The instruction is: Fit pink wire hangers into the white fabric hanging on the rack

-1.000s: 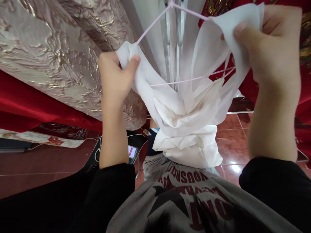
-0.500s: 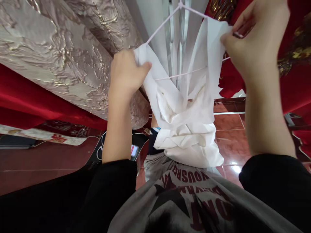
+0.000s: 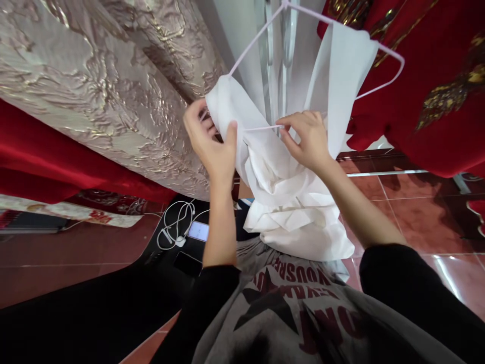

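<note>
A white garment (image 3: 299, 222) hangs in soft folds from a thin pale pink hanger (image 3: 255, 44), its lower part bunched over my lap. My left hand (image 3: 214, 144) is loosely curled around the garment's left edge, thumb in front and fingers partly behind it. Between the thumb and fingertips of my right hand (image 3: 308, 139) is the hanger's bottom bar, pinched near its middle in front of the cloth. The hanger's right end sticks out bare past the cloth. What kind of garment it is, I cannot tell.
Textured pinkish fabric (image 3: 125, 91) hangs at the left, red fabric with gold decoration (image 3: 428, 86) at the right. On a black surface (image 3: 151, 283) at my left lie a lit phone (image 3: 198, 231), a dark phone-like object (image 3: 187, 264) and a white cable (image 3: 166, 222). Reddish tiles (image 3: 413, 212) cover the floor.
My right hand has left the garment's upper right edge and moved down and left to the hanger's bottom bar. My left hand has shifted slightly right and down along the cloth.
</note>
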Action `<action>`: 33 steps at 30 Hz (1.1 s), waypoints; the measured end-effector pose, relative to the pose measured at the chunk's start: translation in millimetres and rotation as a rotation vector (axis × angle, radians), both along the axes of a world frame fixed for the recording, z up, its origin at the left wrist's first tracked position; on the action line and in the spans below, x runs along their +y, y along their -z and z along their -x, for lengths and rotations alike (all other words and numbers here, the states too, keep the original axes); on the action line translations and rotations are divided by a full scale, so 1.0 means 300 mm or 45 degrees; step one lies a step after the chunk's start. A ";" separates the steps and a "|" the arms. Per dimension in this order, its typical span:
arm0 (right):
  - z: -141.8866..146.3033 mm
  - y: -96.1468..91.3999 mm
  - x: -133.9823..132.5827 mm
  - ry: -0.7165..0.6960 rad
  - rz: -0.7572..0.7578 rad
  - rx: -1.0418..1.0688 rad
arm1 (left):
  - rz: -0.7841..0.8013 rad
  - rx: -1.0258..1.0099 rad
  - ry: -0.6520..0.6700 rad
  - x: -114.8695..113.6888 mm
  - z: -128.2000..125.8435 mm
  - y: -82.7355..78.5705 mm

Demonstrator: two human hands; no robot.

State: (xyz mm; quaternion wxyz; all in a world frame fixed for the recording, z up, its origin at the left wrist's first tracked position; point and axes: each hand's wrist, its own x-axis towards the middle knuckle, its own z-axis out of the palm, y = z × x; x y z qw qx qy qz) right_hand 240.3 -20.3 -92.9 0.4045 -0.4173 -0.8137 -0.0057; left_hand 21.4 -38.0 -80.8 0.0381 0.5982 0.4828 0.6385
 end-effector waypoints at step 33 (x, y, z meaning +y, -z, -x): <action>0.078 0.004 -0.097 0.033 -0.052 0.310 | 0.311 -0.467 0.243 -0.146 -0.090 0.061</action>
